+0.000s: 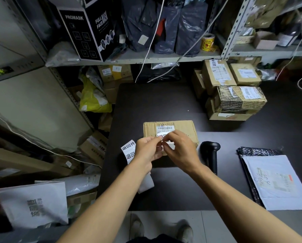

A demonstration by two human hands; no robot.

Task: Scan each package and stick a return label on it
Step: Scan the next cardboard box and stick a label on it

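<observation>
A flat cardboard package (178, 128) with a barcode sticker and handwritten numbers lies on the black table (164, 102). My left hand (146, 151) grips a strip of white return labels (128, 150) printed with black characters; the strip's tail hangs below my wrist. My right hand (180, 149) pinches a single label at the strip's top, just over the package's near edge. A black handheld scanner (210, 153) lies on the table right of the package.
A white mailer on a black poly bag (272, 181) lies at the table's right. Stacked cardboard boxes (234, 90) fill the far right corner. Shelves behind hold dark bags and a black box (87, 30). Parcels crowd the floor at the left (34, 204).
</observation>
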